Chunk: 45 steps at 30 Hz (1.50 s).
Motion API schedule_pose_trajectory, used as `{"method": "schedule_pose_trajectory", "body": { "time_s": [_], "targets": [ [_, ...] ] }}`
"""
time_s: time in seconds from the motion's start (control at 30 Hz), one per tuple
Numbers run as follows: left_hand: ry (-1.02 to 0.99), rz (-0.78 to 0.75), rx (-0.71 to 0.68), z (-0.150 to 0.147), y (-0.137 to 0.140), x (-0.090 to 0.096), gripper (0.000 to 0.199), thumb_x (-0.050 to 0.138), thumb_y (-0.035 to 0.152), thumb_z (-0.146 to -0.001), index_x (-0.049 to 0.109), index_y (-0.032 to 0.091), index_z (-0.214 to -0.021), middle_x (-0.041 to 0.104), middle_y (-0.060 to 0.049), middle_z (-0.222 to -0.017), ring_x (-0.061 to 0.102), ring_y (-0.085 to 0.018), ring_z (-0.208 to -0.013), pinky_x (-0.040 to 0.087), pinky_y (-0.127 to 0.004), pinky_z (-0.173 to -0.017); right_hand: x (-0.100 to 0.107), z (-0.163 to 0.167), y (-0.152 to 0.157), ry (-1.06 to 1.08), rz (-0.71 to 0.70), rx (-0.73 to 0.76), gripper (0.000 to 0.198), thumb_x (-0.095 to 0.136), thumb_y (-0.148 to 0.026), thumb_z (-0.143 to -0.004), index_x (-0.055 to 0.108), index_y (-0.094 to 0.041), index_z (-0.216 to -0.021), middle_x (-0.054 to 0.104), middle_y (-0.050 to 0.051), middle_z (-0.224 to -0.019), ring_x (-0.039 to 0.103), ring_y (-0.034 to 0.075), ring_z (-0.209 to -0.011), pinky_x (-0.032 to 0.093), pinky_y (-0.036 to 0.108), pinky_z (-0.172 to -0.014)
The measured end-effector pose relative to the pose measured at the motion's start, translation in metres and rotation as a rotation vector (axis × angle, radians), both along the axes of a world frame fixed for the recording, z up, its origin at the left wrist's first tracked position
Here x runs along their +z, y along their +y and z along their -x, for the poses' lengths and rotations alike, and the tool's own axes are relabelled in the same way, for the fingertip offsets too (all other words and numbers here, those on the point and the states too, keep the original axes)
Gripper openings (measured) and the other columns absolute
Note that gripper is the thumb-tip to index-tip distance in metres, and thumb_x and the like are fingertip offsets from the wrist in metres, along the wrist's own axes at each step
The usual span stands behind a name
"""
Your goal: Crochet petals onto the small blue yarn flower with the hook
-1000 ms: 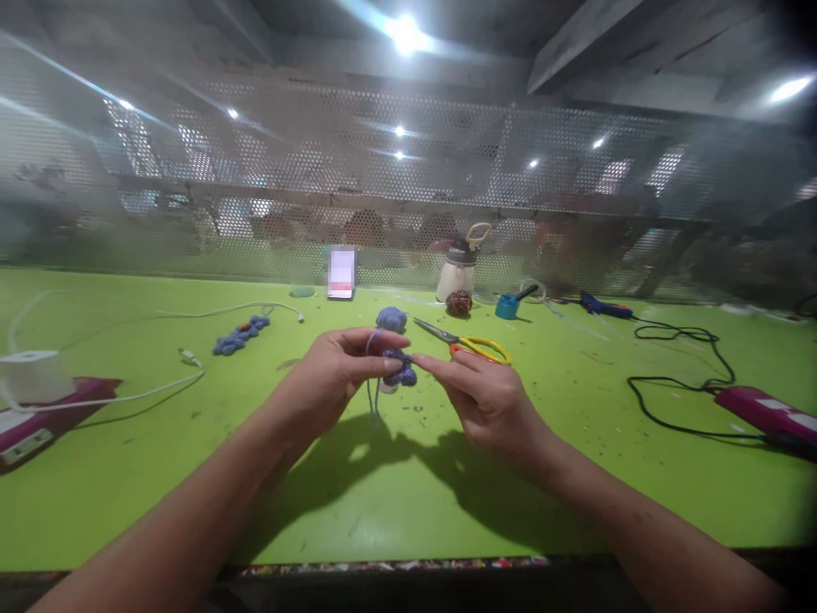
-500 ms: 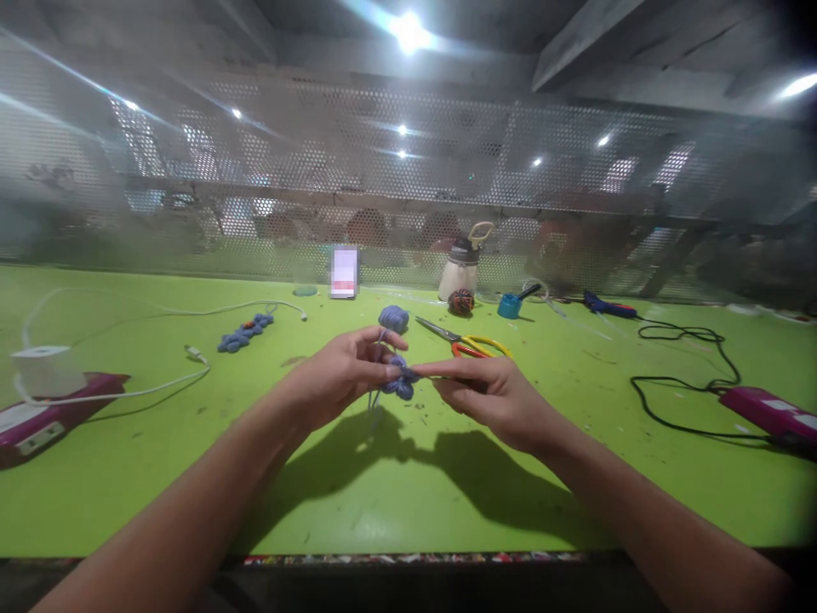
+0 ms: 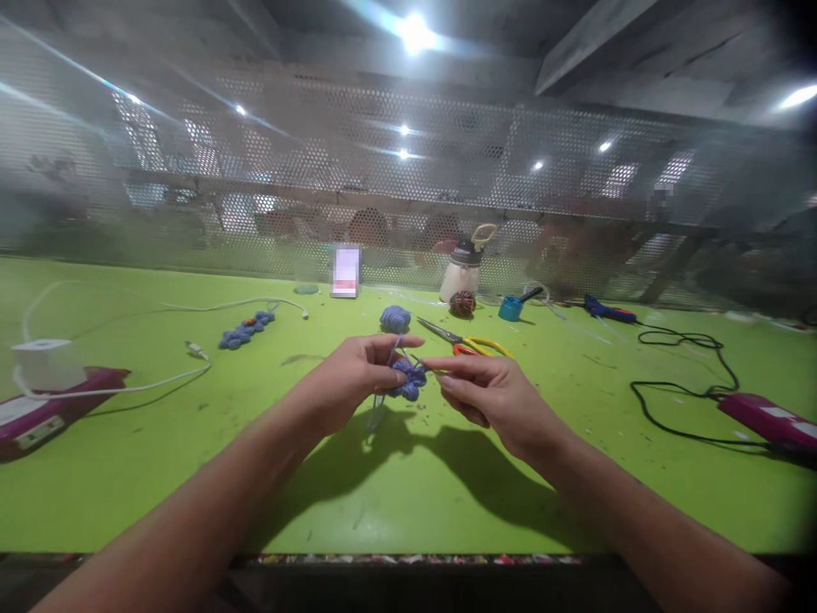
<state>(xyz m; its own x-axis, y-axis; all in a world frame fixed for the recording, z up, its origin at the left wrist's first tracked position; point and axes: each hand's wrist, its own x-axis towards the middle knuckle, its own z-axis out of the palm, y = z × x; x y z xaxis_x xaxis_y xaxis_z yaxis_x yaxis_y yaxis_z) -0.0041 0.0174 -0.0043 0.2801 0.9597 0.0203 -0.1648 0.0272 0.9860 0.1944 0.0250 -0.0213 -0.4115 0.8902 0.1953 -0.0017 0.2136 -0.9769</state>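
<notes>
My left hand (image 3: 363, 372) pinches a small blue-purple crochet piece (image 3: 410, 380) with rounded petals, above the middle of the green table. A strand of the same yarn runs over its raised index finger, and loose ends dangle below. My right hand (image 3: 488, 387) is closed in a pinch on a thin crochet hook (image 3: 429, 367), whose tip meets the piece's upper right edge; most of the hook is hidden by the fingers. Just beyond sits a ball of blue-purple yarn (image 3: 395, 319). Scissors (image 3: 463, 342) with red and yellow handles lie behind my right hand.
On the left lie a finished-looking blue crochet strip (image 3: 246, 330), a white cable (image 3: 153, 392) and a magenta power strip (image 3: 95, 387). Along the back stand a phone (image 3: 345, 271), a bottle (image 3: 460, 277), a dark yarn ball (image 3: 463, 304) and a teal pot (image 3: 511, 308). A glue gun (image 3: 609, 310) rests right.
The crochet piece and my left hand have shifted slightly right. My left index finger is straighter, with the strand lifted over it, and the hook tip now shows at the piece's upper edge.
</notes>
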Motion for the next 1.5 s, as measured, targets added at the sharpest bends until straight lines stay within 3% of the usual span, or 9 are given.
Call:
{"method": "schedule_pose_trajectory", "body": {
  "time_s": [0.17,0.37,0.47,0.63,0.83,0.97,1.17,1.3,1.5],
  "targets": [
    [0.033,0.024,0.05,-0.0032,0.0008,-0.0015,0.032,0.071,0.004,-0.057,0.076,0.01,-0.088,0.072,-0.007,-0.074,0.061,-0.017,-0.068,0.044,-0.033,-0.072,-0.0024,0.0001,0.0006,-0.068,-0.092,-0.06,0.034,0.065,-0.026,-0.08,0.075,-0.012,-0.109,0.04,-0.006,-0.049,0.026,0.006,-0.044,0.018,0.023,-0.043],
    [0.005,-0.031,0.094,-0.0066,-0.0032,-0.0007,0.052,0.073,0.007,-0.058,0.071,0.012,-0.11,0.066,-0.002,-0.069,0.057,-0.014,-0.063,0.042,-0.031,-0.067,-0.0025,0.0032,-0.0037,-0.219,-0.526,-0.267,0.025,0.061,-0.02,-0.083,0.08,-0.02,-0.1,0.06,0.003,-0.06,0.041,0.012,-0.051,0.031,0.027,-0.048],
    [-0.031,-0.01,0.082,-0.0055,-0.0025,-0.0023,0.055,0.074,0.007,-0.059,0.069,0.011,-0.114,0.065,-0.003,-0.072,0.058,-0.015,-0.066,0.042,-0.032,-0.069,-0.0021,0.0035,-0.0054,-0.254,-0.626,-0.285,0.028,0.059,-0.017,-0.084,0.079,-0.021,-0.102,0.065,0.004,-0.065,0.045,0.013,-0.053,0.034,0.028,-0.051],
    [-0.049,-0.016,0.069,-0.0041,0.0011,-0.0056,0.058,0.072,0.003,-0.057,0.069,0.012,-0.115,0.065,-0.002,-0.071,0.057,-0.014,-0.064,0.041,-0.031,-0.066,-0.001,0.0037,-0.0059,-0.206,-0.444,-0.238,0.027,0.06,-0.023,-0.084,0.079,-0.018,-0.103,0.055,0.001,-0.056,0.037,0.011,-0.049,0.03,0.027,-0.048],
    [0.017,0.096,0.059,-0.0062,0.0025,-0.0045,0.022,0.07,0.002,-0.056,0.075,0.008,-0.076,0.07,-0.009,-0.072,0.06,-0.015,-0.066,0.043,-0.03,-0.069,-0.0007,0.0044,-0.0047,-0.15,-0.262,-0.185,0.03,0.062,-0.027,-0.082,0.079,-0.012,-0.102,0.041,-0.003,-0.052,0.029,0.009,-0.049,0.021,0.025,-0.045],
    [-0.043,0.083,0.034,-0.0071,-0.0002,-0.0014,0.034,0.071,0.002,-0.056,0.076,0.009,-0.089,0.071,-0.007,-0.073,0.059,-0.015,-0.066,0.044,-0.03,-0.07,-0.0006,0.0026,-0.0021,-0.103,-0.223,-0.166,0.029,0.065,-0.027,-0.081,0.078,-0.013,-0.103,0.04,-0.004,-0.052,0.028,0.008,-0.049,0.019,0.024,-0.045],
    [-0.058,-0.003,0.047,-0.0049,-0.0021,-0.003,0.052,0.071,0.003,-0.058,0.073,0.012,-0.109,0.068,-0.006,-0.085,0.059,-0.016,-0.074,0.042,-0.031,-0.074,0.0001,0.0033,-0.0009,-0.026,-0.016,-0.138,0.034,0.071,-0.027,-0.074,0.077,-0.013,-0.105,0.037,-0.007,-0.046,0.026,0.007,-0.044,0.017,0.023,-0.042],
    [-0.039,-0.033,0.019,-0.0035,-0.001,-0.0048,0.056,0.069,0.004,-0.059,0.072,0.015,-0.114,0.065,-0.003,-0.08,0.058,-0.015,-0.072,0.041,-0.03,-0.073,0.003,0.0055,-0.0026,0.025,0.098,-0.123,0.035,0.072,-0.026,-0.072,0.077,-0.014,-0.104,0.041,-0.007,-0.046,0.028,0.006,-0.042,0.018,0.022,-0.041],
    [-0.026,-0.04,0.043,-0.0041,-0.0025,-0.003,0.061,0.068,0.004,-0.059,0.069,0.016,-0.118,0.066,-0.001,-0.077,0.057,-0.014,-0.07,0.04,-0.029,-0.073,0.0063,0.0051,-0.0031,0.05,0.138,-0.09,0.033,0.073,-0.025,-0.07,0.078,-0.015,-0.1,0.045,-0.007,-0.046,0.03,0.005,-0.04,0.019,0.022,-0.041]
  ]
}}
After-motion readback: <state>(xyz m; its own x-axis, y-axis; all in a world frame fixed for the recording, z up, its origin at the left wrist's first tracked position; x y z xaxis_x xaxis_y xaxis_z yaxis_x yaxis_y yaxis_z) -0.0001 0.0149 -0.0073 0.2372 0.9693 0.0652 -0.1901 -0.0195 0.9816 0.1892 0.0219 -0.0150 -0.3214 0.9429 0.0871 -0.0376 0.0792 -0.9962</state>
